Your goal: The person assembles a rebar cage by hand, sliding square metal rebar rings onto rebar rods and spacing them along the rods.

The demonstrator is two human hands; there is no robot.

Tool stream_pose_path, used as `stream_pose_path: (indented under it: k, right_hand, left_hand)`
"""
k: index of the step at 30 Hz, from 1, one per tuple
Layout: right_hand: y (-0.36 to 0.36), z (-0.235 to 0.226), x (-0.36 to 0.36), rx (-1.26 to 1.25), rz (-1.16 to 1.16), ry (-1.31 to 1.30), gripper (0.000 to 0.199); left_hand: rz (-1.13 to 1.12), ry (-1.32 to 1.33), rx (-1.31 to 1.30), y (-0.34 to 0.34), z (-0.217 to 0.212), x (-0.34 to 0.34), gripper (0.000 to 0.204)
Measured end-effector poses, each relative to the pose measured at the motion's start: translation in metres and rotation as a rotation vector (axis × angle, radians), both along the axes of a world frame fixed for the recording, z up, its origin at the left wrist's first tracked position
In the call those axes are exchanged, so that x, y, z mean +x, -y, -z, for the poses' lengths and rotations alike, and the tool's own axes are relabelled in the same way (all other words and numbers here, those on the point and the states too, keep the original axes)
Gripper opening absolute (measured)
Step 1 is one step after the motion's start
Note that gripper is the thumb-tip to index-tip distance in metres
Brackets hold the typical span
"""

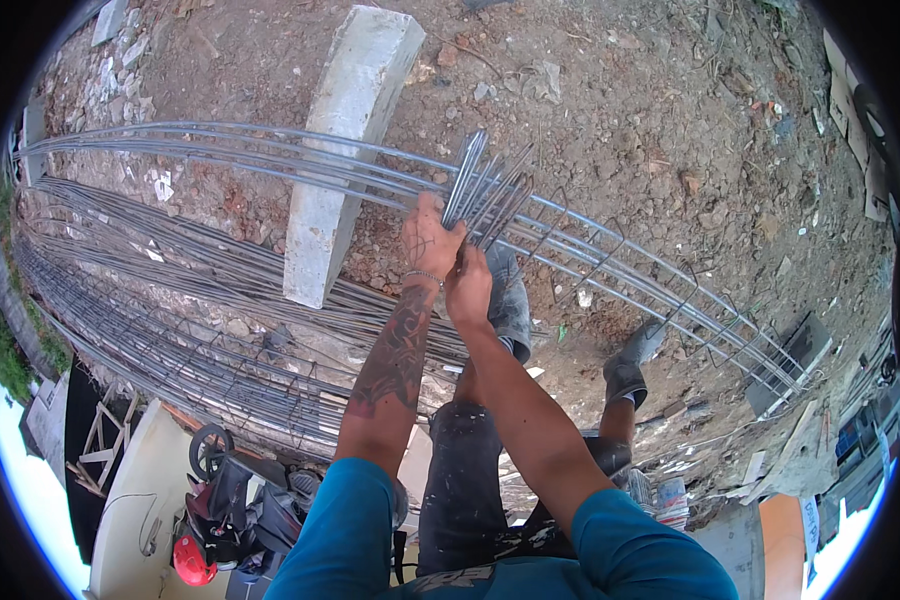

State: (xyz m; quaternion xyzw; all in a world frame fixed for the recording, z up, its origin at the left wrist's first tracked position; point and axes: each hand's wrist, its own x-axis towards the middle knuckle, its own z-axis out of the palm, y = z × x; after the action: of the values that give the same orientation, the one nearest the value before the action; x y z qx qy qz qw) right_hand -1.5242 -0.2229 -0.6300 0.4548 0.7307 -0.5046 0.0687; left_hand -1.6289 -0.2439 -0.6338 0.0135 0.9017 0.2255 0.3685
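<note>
A bunch of bent steel stirrups [482, 192] sits around the long rebars [260, 160], which cross from the far left to the lower right. My left hand [431, 238] is closed on the near left side of this bunch. Just below and to the right, my right hand [469, 288] is curled closed at the bunch's lower end; its fingertips are partly hidden. Farther right, several separate stirrups [600, 262] hang spaced out along the same bars. A concrete beam [320, 235] lies under the bars, left of my hands.
Stacks of loose rebar [200, 240] and a tied rebar cage [190, 335] lie on the ground at left. A dark board [808, 350] is under the bars' right end. A motorbike [240, 490] with a red helmet [192, 561] stands at lower left. Rubble covers the soil.
</note>
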Motion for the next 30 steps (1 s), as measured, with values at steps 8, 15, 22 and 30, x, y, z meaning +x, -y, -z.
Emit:
stream_pose_path:
  k: [8,15,22,30]
  right_hand:
    - [-0.027,-0.010,0.017,0.257,0.224,0.105,0.035]
    - [-0.073,0.005,-0.018,0.232,0.111,0.188,0.035]
    - [-0.056,-0.010,-0.074,0.011,0.177,0.132,0.024]
    - [-0.043,0.007,-0.137,-0.283,-0.044,0.073,0.020]
  left_hand:
    - [0.103,-0.019,0.097,0.023,0.004,0.012,0.052]
    - [0.025,-0.033,0.069,0.007,0.017,0.039,0.050]
    - [0.217,-0.372,0.020,0.025,0.007,0.016,0.039]
    - [0.261,-0.211,0.042,0.046,-0.025,-0.088,0.037]
